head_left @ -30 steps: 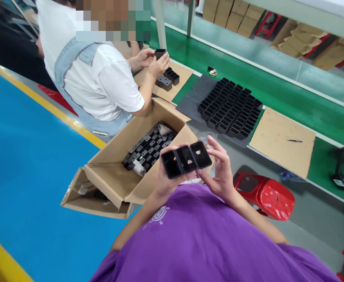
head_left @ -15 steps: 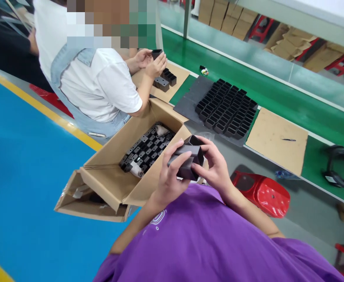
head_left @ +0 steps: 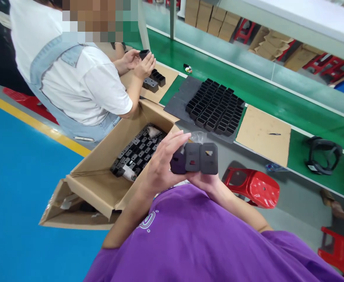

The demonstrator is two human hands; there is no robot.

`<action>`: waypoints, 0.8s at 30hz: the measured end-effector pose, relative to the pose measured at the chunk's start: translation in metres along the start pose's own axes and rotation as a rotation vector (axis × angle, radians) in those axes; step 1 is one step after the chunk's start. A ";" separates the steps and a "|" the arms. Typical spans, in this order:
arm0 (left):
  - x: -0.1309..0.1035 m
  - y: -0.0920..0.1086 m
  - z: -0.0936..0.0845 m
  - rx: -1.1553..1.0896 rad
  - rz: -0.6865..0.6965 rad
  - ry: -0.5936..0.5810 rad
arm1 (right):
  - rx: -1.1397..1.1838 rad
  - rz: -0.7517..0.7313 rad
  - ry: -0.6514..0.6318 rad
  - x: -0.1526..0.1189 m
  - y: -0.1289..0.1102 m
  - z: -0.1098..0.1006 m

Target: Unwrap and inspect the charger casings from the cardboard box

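Three dark rectangular cases (head_left: 193, 158) stand side by side between my hands, their flat ends with small slots facing the camera. My left hand (head_left: 162, 162) grips the row from its left side, fingers raised along the edge. From below and the right, my right hand (head_left: 205, 182) supports the cases, its fingers mostly hidden behind them. To the left, an open cardboard box (head_left: 95, 176) contains many black cases (head_left: 139, 150) in rows, with white crumpled pieces among them. On the bench, many open black cases (head_left: 215, 103) are lined up on a dark sheet (head_left: 174, 102).
A person in a white shirt (head_left: 92, 78) sits at the left, handling a black case (head_left: 144, 54). A cardboard sheet (head_left: 262, 133) with a pen (head_left: 274, 134) and a black headset (head_left: 324, 154) lie rightward on the bench. A red stool (head_left: 262, 190) stands below.
The cases in my hands have been turned so their slotted ends face the camera. My right hand has shifted beneath them. The view has moved, so the surroundings appear farther left.
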State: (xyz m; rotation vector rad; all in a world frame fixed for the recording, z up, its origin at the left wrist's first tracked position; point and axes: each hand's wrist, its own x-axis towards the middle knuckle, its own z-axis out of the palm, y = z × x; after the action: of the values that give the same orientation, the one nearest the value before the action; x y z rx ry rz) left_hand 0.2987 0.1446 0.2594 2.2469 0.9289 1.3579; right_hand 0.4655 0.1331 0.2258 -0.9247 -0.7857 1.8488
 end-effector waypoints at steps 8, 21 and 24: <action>-0.003 0.006 0.001 -0.084 -0.133 -0.029 | 0.250 0.206 -0.069 0.001 0.005 -0.001; -0.005 0.017 0.001 -0.206 -0.459 -0.126 | 0.163 0.207 -0.135 0.007 0.013 -0.014; -0.004 0.017 -0.001 -0.106 -0.497 -0.183 | 0.106 0.178 -0.153 0.013 0.017 -0.020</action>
State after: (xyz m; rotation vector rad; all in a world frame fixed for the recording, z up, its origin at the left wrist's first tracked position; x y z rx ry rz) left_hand 0.3023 0.1293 0.2672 1.8526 1.2114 0.9395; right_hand 0.4707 0.1414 0.1978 -0.8146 -0.7078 2.1151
